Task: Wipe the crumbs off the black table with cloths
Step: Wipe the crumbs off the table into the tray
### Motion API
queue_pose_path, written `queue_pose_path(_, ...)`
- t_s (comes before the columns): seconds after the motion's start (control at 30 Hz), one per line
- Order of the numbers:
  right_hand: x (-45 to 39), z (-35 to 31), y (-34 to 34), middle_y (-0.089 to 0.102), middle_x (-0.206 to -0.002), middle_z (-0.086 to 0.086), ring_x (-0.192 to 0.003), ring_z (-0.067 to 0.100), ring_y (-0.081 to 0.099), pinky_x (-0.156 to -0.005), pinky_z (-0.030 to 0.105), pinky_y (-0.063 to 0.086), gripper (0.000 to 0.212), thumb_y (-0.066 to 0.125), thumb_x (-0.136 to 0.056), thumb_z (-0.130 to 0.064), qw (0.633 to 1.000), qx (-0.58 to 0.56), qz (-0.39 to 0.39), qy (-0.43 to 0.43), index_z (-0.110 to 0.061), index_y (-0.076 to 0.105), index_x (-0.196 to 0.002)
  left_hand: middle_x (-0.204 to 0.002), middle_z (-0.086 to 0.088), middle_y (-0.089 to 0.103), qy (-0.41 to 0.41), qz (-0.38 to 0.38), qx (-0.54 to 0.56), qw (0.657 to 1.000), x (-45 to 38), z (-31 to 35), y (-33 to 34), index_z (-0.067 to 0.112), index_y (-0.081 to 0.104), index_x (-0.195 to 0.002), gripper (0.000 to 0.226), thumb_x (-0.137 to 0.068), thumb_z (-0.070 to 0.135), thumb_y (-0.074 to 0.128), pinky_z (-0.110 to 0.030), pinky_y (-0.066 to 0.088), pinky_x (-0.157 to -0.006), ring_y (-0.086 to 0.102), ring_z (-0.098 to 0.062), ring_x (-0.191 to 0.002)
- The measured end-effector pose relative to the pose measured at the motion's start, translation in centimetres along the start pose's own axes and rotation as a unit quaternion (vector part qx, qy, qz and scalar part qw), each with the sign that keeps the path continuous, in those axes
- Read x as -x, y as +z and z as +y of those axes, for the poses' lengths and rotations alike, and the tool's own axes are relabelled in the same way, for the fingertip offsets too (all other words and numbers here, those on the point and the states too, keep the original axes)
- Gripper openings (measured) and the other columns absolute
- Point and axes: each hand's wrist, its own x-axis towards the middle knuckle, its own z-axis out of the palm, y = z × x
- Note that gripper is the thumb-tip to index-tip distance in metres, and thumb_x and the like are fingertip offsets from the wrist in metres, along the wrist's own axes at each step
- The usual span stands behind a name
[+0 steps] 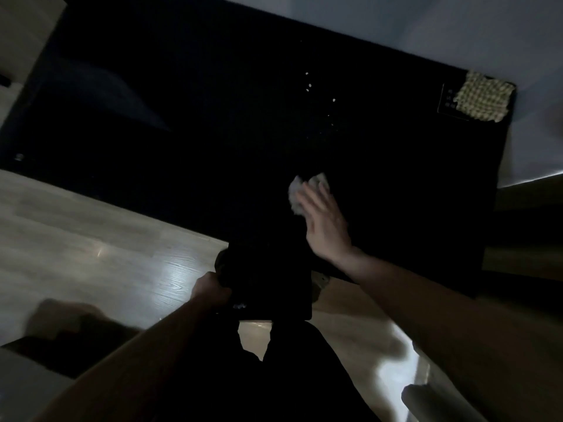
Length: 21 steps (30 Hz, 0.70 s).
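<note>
Very dim here, the black surface (182, 117) swallowing nearly all detail. Pale glare streaks the floor (170, 278) at left. The right hand (323, 220) is motion-blurred, edges bowed.

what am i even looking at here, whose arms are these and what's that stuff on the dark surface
There is no machine here. The one picture comes from a camera worn on a person's head, looking down, so the two arms reaching in from the bottom are that person's own.

The dark surface is a black table. The pale specks near its middle are crumbs. In the far right corner lies a checked cloth, untouched.

The right hand rests with fingers spread on a pale crumpled cloth, pressing it onto the table below the crumbs.

The left hand grips a dark flat thing at the near table edge; the picture is too dim to tell what it is. Below is a pale wooden floor.
</note>
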Motion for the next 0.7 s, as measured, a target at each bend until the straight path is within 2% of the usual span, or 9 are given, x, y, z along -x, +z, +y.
queue_pose_path(0.1, 4.9, -2.0, 2.3, 0.038, -0.162, 0.002, -0.156, 0.023, 0.018, -0.126, 0.042, 0.021, 0.046, 0.03, -0.109, -0.026, 0.993, -0.089, -0.059, -0.049, -0.018, 0.049, -0.151, -0.085, -0.003, 0.075, 0.003, -0.005, 0.001, 1.0, 0.2, 0.3, -0.1, 0.015, 0.074, -0.095, 0.039, -0.067, 0.039, 0.064, -0.032, 0.061, -0.073, 0.072, -0.022, -0.081)
queue_pose_path(0.17, 7.8, -3.2, 3.0, 0.044, -0.158, 0.002, -0.155, 0.021, 0.021, -0.125, 0.039, 0.023, 0.045, 0.034, -0.108, -0.029, 0.984, -0.115, -0.106, -0.081, -0.015, 0.055, -0.146, -0.088, -0.004, 0.075, 0.0, -0.005, -0.001, 1.0, 0.4, 0.6, -0.1, 0.015, 0.074, -0.097, 0.037, -0.068, 0.037, 0.065, -0.03, 0.059, -0.072, 0.072, -0.023, -0.084)
queue_pose_path(0.27, 10.6, -3.7, 2.1, 0.044, -0.158, -0.006, -0.154, 0.01, 0.024, -0.125, 0.034, 0.026, 0.048, 0.034, -0.104, -0.03, 0.978, -0.147, -0.131, -0.064, -0.022, 0.055, -0.146, -0.09, -0.005, 0.075, -0.003, -0.006, -0.002, 1.0, 0.5, 1.1, 0.1, 0.014, 0.074, -0.099, 0.039, -0.068, 0.036, 0.066, -0.03, 0.058, -0.073, 0.072, -0.023, -0.086)
queue_pose_path(0.33, 11.2, -3.0, 0.6, 0.045, -0.157, -0.008, -0.151, 0.005, 0.03, -0.122, 0.035, 0.031, 0.042, 0.043, -0.105, -0.018, 0.979, -0.176, -0.093, -0.03, -0.022, 0.057, -0.145, -0.091, -0.006, 0.075, 0.002, -0.012, -0.007, 1.0, 0.4, 1.2, 0.1, 0.013, 0.074, -0.1, 0.04, -0.069, 0.036, 0.065, -0.031, 0.059, -0.076, 0.072, -0.025, -0.088)
queue_pose_path(0.4, 11.1, -1.5, -1.1, 0.047, -0.156, -0.004, -0.15, 0.01, 0.035, -0.122, 0.037, 0.033, 0.045, 0.048, -0.102, -0.004, 0.979, -0.202, -0.007, 0.003, -0.017, 0.058, -0.143, -0.093, -0.008, 0.075, 0.009, -0.015, -0.009, 1.0, 0.5, 1.4, 0.0, 0.012, 0.073, -0.1, 0.039, -0.07, 0.035, 0.064, -0.033, 0.059, -0.08, 0.072, -0.026, -0.091)
queue_pose_path(0.53, 9.4, 4.2, -5.2, 0.045, -0.157, 0.004, -0.151, 0.02, 0.035, -0.122, 0.046, 0.033, 0.048, 0.039, -0.1, 0.001, 0.972, -0.153, 0.151, 0.093, -0.008, 0.055, -0.145, -0.087, -0.006, 0.075, 0.011, -0.015, -0.002, 1.0, 0.4, 1.2, 0.1, 0.012, 0.074, -0.098, 0.037, -0.068, 0.033, 0.066, -0.033, 0.061, -0.076, 0.072, -0.024, -0.083)
queue_pose_path(0.63, 8.1, 9.6, -8.0, 0.041, -0.156, 0.002, -0.152, 0.023, 0.03, -0.121, 0.052, 0.031, 0.053, 0.037, -0.096, 0.0, 0.967, -0.07, 0.196, 0.148, -0.005, 0.052, -0.146, -0.084, -0.005, 0.075, 0.008, -0.016, -0.003, 1.0, 0.3, 1.0, 0.0, 0.013, 0.074, -0.096, 0.038, -0.065, 0.034, 0.067, -0.033, 0.061, -0.074, 0.072, -0.022, -0.081)
queue_pose_path(0.7, 7.7, 12.4, -8.9, 0.035, -0.162, 0.005, -0.154, 0.027, 0.023, -0.122, 0.056, 0.026, 0.055, 0.039, -0.096, -0.006, 0.965, -0.048, 0.177, 0.188, -0.009, 0.047, -0.151, -0.084, -0.004, 0.075, 0.007, -0.013, -0.005, 1.0, 0.2, 0.9, 0.0, 0.014, 0.074, -0.095, 0.039, -0.064, 0.036, 0.068, -0.034, 0.062, -0.075, 0.072, -0.022, -0.08)
